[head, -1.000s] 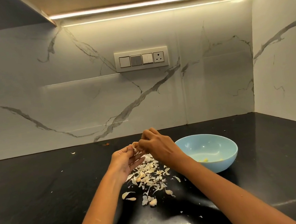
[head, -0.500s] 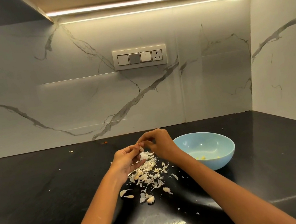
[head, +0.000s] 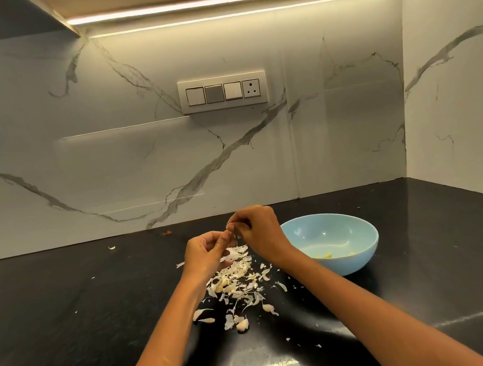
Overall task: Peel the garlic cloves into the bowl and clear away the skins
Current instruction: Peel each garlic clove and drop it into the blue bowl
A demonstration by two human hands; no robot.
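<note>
Nearest, mid-counter: garlic skins [head: 236,280] scattered on the black countertop [head: 66,318], a few whole cloves [head: 242,324] at the pile's near edge. Above the pile: left hand [head: 205,252] and right hand [head: 256,230], fingertips pinching one small clove [head: 231,231] between them. Right of them: blue bowl [head: 353,247], yellowish peeled cloves [head: 327,254] inside. Farther back, on the marble wall: switch panel [head: 223,92].

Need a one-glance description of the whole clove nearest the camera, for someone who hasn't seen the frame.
Start at the black counter, with the blue bowl on the right. Left of the bowl, a pile of skins trails toward the camera. The clove lies at the near tip of that trail: plump and rounded, where its neighbours are thin, flat flakes.
</note>
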